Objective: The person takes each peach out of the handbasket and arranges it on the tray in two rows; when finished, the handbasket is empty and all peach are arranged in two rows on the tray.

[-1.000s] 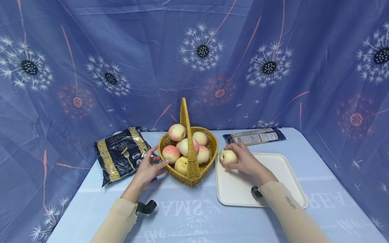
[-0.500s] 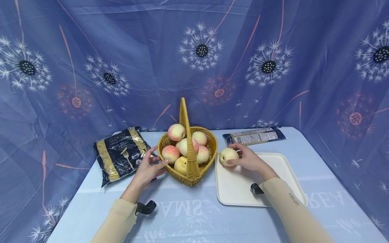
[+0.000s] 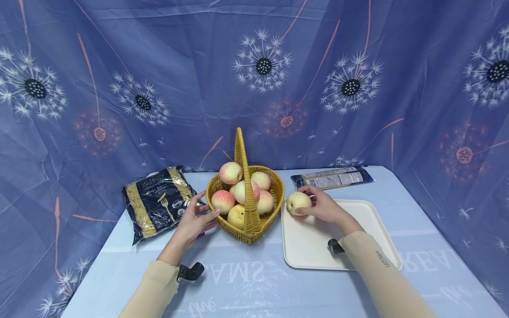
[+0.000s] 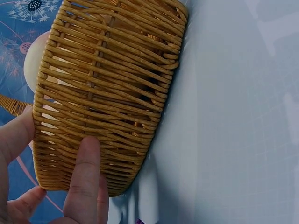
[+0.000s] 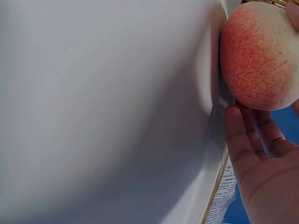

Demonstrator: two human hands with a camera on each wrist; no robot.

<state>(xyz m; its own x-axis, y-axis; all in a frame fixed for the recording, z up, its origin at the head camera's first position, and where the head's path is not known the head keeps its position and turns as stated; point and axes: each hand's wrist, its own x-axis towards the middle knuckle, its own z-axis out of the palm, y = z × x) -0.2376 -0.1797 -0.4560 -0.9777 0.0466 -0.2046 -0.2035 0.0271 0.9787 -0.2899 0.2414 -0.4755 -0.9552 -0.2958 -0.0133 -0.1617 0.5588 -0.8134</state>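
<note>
My left hand [image 3: 192,223] touches the left side of a woven basket [image 3: 251,232], fingers fairly straight; in the left wrist view a fingertip [image 4: 88,144] presses the wicker wall [image 4: 112,93]. Several pink-and-cream peaches and one yellower fruit [image 3: 236,216] lie in the basket, under its tall handle. My right hand [image 3: 324,207] holds a peach [image 3: 298,203] by thumb and finger at the back left corner of a white tray [image 3: 330,247]. In the right wrist view the peach [image 5: 257,60] overlaps the tray's rim, and the lower fingers [image 5: 236,126] stay fairly straight below it.
A dark pasta bag [image 3: 159,203] lies left of the basket. Behind the tray lies a long blue pasta packet [image 3: 334,178]. A blue dandelion-print curtain [image 3: 199,88] hangs at the back and sides of the light blue tablecloth [image 3: 238,291].
Over the last second my right hand's hold on the peach has shifted, and more of the peach shows. In the last half second both have risen slightly. The left hand stays at the basket.
</note>
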